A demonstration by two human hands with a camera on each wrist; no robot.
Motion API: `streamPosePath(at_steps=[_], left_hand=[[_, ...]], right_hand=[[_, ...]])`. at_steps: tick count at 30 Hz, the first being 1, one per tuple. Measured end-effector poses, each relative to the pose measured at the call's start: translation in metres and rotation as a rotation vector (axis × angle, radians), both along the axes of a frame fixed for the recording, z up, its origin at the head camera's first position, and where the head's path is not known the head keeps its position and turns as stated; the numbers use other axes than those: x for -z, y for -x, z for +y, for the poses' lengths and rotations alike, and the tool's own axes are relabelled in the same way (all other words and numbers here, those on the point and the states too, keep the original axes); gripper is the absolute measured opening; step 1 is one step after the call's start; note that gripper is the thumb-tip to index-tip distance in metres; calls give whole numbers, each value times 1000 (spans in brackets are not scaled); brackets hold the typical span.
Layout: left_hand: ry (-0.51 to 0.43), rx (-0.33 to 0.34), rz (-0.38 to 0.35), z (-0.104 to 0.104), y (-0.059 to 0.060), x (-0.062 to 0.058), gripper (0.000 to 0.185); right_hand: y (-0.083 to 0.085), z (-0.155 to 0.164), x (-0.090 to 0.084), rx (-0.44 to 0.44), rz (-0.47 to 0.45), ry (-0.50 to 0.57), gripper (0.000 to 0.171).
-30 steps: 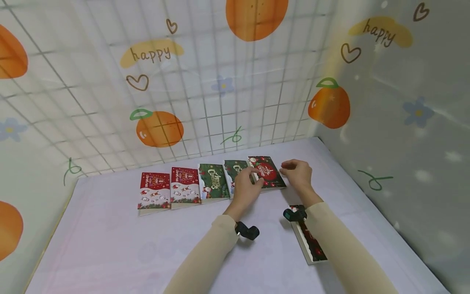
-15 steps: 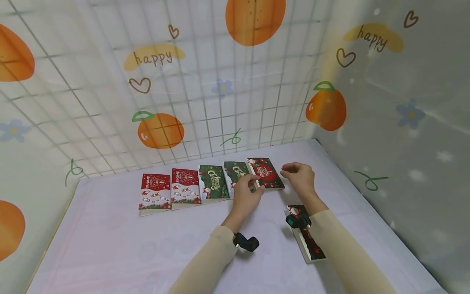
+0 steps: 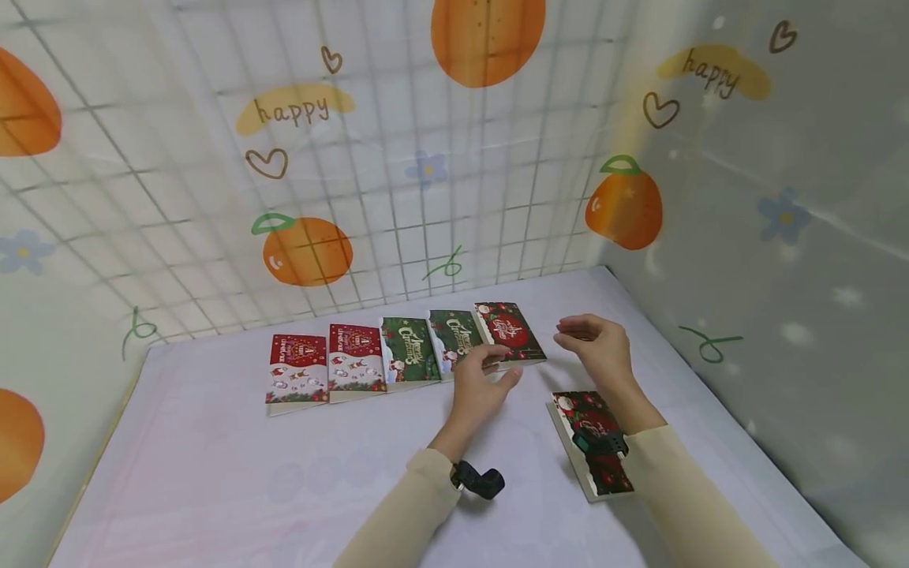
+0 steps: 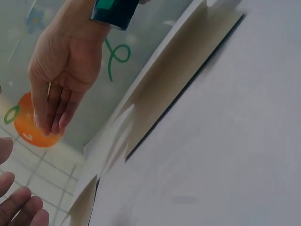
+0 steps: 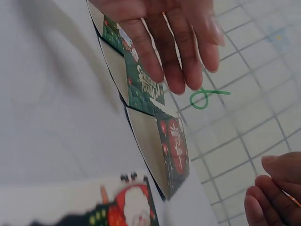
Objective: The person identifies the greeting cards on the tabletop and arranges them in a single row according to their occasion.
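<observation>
Small booklets with Christmas covers lie side by side in a row. At its left are two red-and-white booklets (image 3: 297, 367), then two green booklets (image 3: 410, 351), and a dark red-and-green booklet (image 3: 513, 327) ends it on the right. My left hand (image 3: 474, 394) hovers low over the front edge of the right end of the row, fingers loosely bent and holding nothing. To the right of the row my right hand (image 3: 604, 355) is raised, its fingers relaxed around nothing. Another dark red-and-green booklet (image 3: 582, 410) lies nearer, partly hidden under my right wrist.
The booklets rest on a white-covered table (image 3: 284, 489). Behind stands a curtain with orange prints (image 3: 308, 251) over a wire grid, and a grey side curtain (image 3: 802, 315) borders the right. Each wrist carries a small black camera (image 3: 479, 480).
My right hand has drawn away to the right from the row, uncovering more of the nearer booklet. My left hand has shifted slightly down off the dark red-and-green booklet. The booklets stay in place.
</observation>
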State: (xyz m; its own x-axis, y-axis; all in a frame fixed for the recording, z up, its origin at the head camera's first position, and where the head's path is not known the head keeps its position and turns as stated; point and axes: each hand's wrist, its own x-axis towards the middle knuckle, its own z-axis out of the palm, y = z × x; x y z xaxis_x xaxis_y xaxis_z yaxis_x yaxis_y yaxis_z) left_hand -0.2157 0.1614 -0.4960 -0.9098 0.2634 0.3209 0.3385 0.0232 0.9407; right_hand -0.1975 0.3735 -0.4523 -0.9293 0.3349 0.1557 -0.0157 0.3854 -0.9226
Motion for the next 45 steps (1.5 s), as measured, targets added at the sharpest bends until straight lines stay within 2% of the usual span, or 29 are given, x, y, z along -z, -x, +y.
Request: streamPosePath(at_steps=[8,15,26,35,45], left_hand=[[-12,48,9,12,-21,-3,33],[-11,75,-8,24,-35,1,35],[18,111,-40,39,-42,17,34],[58,118,-72,44,-50,21,34],[128,89,-31,47,-53,26,29]], right_hand=[[-23,16,4,33,8,-9,35],[-37,28,13,74,-23,-10,34],[-51,37,27,118,-157,-27,36],[-58,41,34,117,-213,-19,37],[-63,47,41,110,-249,-31,38]])
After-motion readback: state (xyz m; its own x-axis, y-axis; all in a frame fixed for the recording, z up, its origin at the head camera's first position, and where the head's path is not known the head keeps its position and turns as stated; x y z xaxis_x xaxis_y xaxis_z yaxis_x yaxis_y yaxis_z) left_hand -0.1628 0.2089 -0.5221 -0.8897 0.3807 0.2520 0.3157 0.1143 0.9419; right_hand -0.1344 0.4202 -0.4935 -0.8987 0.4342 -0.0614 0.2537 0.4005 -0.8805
